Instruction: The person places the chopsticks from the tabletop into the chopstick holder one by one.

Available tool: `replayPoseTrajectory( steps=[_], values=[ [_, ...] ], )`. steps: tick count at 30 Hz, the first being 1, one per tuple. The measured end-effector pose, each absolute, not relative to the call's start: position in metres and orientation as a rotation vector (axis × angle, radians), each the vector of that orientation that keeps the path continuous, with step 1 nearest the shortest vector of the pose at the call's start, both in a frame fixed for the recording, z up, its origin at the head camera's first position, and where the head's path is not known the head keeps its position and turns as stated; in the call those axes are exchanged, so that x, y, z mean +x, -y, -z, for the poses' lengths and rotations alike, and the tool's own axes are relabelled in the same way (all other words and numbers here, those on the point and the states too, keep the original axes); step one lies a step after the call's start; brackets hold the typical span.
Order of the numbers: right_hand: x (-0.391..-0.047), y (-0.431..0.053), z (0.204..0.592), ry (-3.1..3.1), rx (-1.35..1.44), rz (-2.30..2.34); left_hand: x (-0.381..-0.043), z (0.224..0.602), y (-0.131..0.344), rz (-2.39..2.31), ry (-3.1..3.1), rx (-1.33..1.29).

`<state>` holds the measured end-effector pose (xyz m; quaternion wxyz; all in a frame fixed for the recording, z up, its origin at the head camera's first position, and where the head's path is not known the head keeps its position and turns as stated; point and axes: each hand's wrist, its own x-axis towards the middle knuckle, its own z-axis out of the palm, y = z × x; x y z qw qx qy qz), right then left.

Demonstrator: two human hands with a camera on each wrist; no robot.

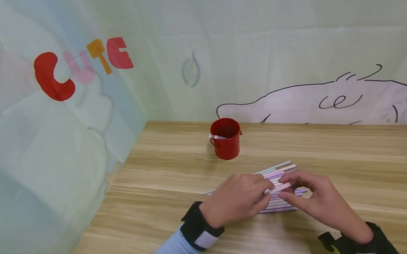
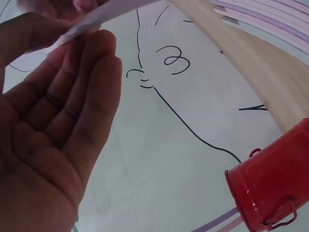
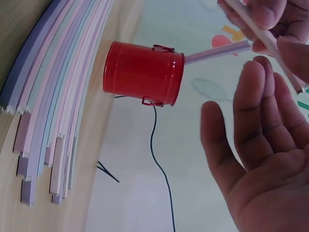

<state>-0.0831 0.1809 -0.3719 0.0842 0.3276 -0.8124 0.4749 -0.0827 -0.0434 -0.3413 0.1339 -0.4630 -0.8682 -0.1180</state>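
In the head view, my left hand pinches a pale pink paper strip between thumb and fingers, above a fan of pastel paper strips on the table. My right hand holds the strip near its other end, thumb below and index finger above. The left wrist view shows the strip running across the left fingertips. Seen from the right wrist, the strip lies by the right thumb, while the other right fingers stay loosely bent.
Behind the loose strips stands a small red bucket with side handles. Purple and pink strips stick out of its mouth. A printed cloth backdrop rises at the table's back and left edges.
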Motion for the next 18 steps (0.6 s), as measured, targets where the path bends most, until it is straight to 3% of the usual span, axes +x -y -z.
replayPoseTrajectory(
  steps=[9, 18],
  values=[
    [-0.093, -0.182, 0.385, 2.496, 1.118, -1.201, -0.084, 0.324, 0.057, 0.478, 2.421, -1.247],
    [-0.096, -0.186, 0.395, 2.837, 1.065, -0.978, -0.094, 0.308, 0.083, 0.701, 2.194, -1.027]
  ],
)
